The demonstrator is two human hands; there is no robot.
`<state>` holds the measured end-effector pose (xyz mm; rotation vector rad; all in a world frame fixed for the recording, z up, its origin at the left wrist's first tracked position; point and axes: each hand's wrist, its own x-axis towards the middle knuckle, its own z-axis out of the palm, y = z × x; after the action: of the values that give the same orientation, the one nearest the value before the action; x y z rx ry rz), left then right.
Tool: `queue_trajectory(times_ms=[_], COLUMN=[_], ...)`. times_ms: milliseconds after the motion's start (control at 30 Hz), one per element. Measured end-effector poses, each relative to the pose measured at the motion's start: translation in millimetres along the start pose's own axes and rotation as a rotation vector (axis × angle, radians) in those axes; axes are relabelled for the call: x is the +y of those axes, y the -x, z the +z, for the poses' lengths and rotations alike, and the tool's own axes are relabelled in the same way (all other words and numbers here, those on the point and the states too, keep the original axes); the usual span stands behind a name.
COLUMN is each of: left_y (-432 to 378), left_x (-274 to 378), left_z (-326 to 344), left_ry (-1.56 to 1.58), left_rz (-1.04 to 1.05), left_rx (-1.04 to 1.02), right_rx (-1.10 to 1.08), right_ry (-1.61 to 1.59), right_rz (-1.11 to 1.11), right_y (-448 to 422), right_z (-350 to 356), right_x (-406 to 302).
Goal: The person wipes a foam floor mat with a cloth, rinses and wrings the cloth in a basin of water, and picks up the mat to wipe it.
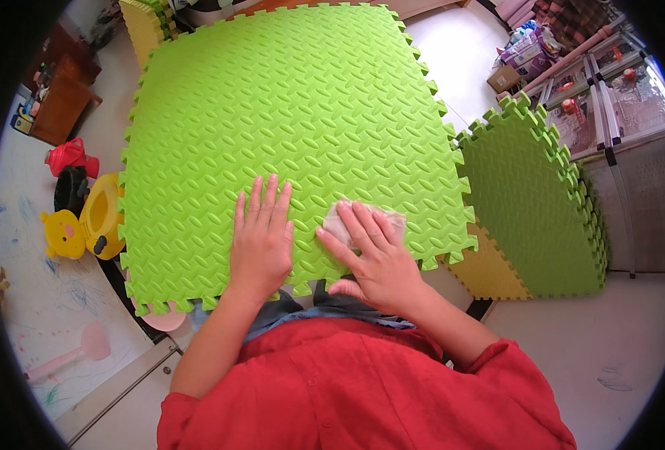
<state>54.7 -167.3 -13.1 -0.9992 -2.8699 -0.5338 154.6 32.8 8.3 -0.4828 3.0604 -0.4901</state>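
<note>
A large green foam puzzle mat tile [287,112] with a raised tread pattern and interlocking toothed edges lies before me. Its near edge reaches almost to my waist. My left hand [262,242] rests flat on the near part of the mat, fingers extended and nothing in it. To its right, my right hand [374,256] presses a thin, pale, damp-looking cloth [395,222] against the mat. The fingers are spread over the cloth, and the thumb points left near the mat's edge. Part of the cloth is hidden under the fingers.
Upright green foam tiles [529,197] and a yellow one [487,261] stand at right, near a glass-paned frame [602,95]. At left are a yellow child's potty [101,211], a red bottle [70,158] and a scribbled white surface [85,281]. More tiles [141,28] stand behind.
</note>
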Motion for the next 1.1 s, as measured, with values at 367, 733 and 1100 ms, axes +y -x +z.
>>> queue_trajectory(times_ms=[367, 733, 1100], left_y=[-2, 2, 0], left_x=[2, 1, 1], left_z=[0, 1, 2], left_ry=[-0.037, -0.045, -0.034], left_rz=[-0.020, 0.000, -0.002], left_rx=[-0.004, 0.004, 0.014], right_rx=[0.182, -0.058, 0.043], right_ry=[0.140, -0.003, 0.052], right_rz=[0.036, -0.006, 0.037], right_y=[-65, 24, -13], right_z=[9, 7, 2], right_x=[35, -23, -1])
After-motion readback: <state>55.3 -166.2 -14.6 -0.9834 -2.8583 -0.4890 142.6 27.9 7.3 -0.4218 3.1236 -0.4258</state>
